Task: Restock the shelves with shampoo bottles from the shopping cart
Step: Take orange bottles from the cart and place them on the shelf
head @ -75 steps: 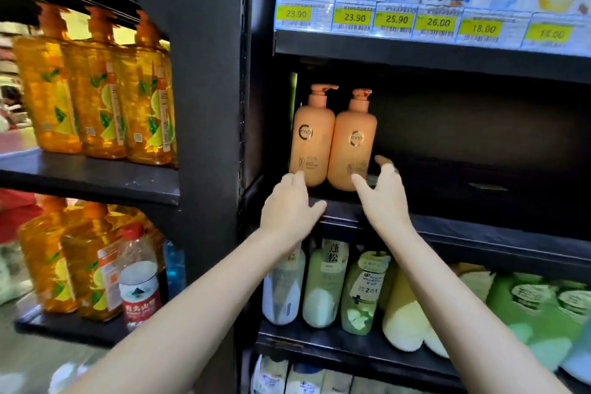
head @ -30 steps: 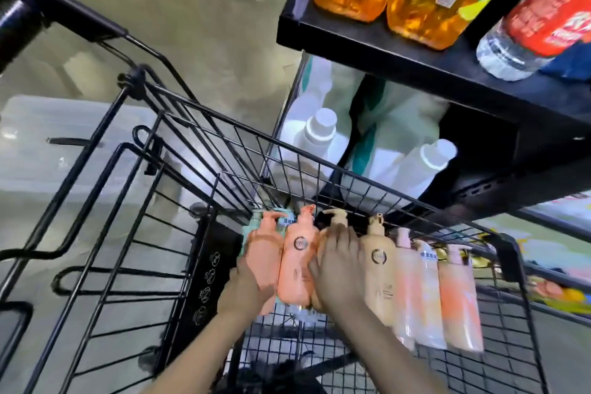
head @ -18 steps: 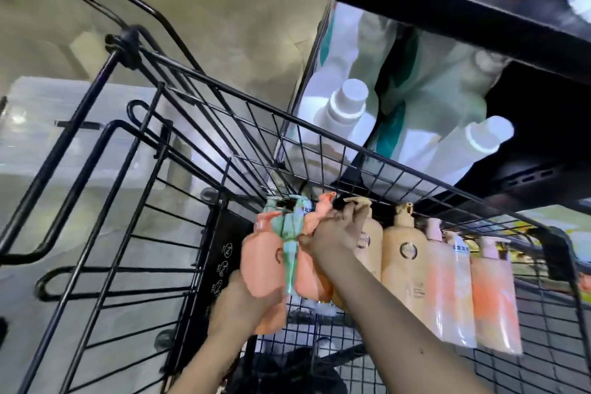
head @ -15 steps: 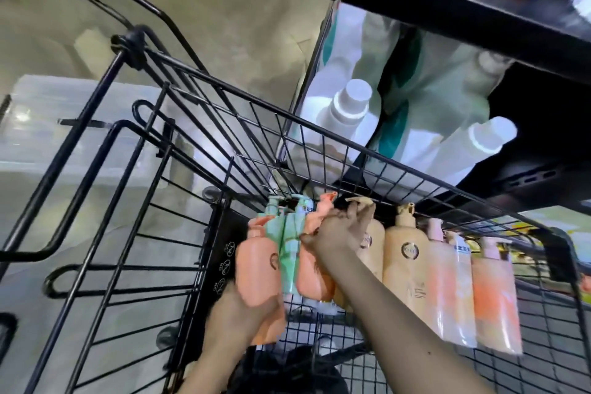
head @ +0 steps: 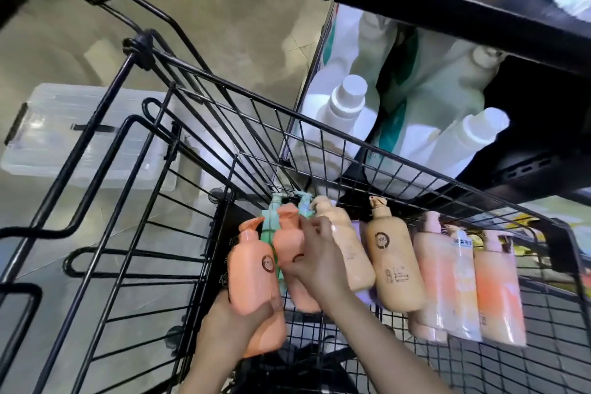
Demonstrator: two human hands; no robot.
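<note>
My left hand (head: 236, 326) is wrapped round the base of a salmon bottle (head: 252, 272), which half a second ago stood lower among the others and is now lifted and drawn out toward the near-left corner of the cart (head: 198, 80), so one bottle is on its way. My right hand (head: 315, 261) has its fingers curled onto a second salmon bottle (head: 289, 249) beside it, gripping but not yet raising it, I judge. Between the two stands a green bottle (head: 270, 224). Further right, leaning along the cart's far wall, a tan bottle (head: 395, 262) and a peach bottle (head: 495, 291) wait with several more, so plenty of stock remains. Beyond the wire, white jugs (head: 339, 125) sit under a black shelf (head: 447, 3), and a clear plastic bin (head: 70, 134) rests on the grey floor (head: 224, 3).
</note>
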